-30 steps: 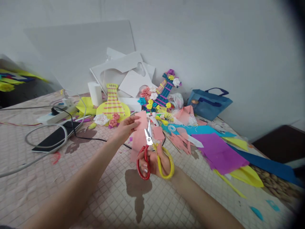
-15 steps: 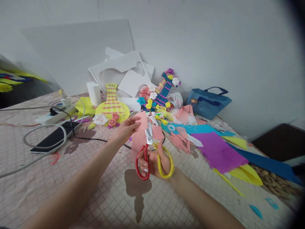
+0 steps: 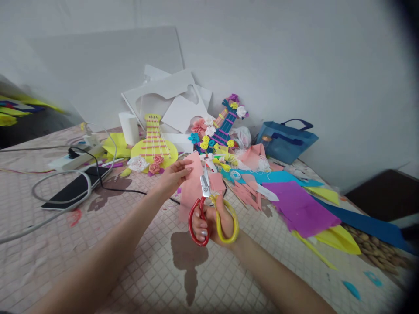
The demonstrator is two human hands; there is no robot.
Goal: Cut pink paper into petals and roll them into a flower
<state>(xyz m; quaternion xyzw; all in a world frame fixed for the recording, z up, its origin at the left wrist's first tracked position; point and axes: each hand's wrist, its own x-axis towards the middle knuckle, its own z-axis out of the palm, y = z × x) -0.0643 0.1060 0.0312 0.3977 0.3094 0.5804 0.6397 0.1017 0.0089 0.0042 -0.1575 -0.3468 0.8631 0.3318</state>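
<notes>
My left hand (image 3: 176, 174) pinches the left edge of a long strip of pink crepe paper (image 3: 191, 192), thumb and fingers closed on it. In my right hand (image 3: 212, 220) is a pair of scissors (image 3: 205, 187) with one red and one yellow handle loop. My fingers pass through both loops. The blades point away from me along the paper's right edge and look nearly closed. A small pink paper square (image 3: 216, 182) is just right of the blades. Pink paper strips (image 3: 247, 194) lie in a loose pile farther right.
Behind my hands stand a yellow paper guitar (image 3: 153, 150) and a blue one with paper flowers (image 3: 225, 126). A purple sheet (image 3: 301, 207), yellow scraps and a blue bag (image 3: 288, 139) are at right. At left are a power strip (image 3: 70, 158), cables and a dark tablet (image 3: 77, 187).
The scissor handles have drawn closer together, the red loop shifting slightly right, and the blades have narrowed. My left hand stays on the pink paper in the same place.
</notes>
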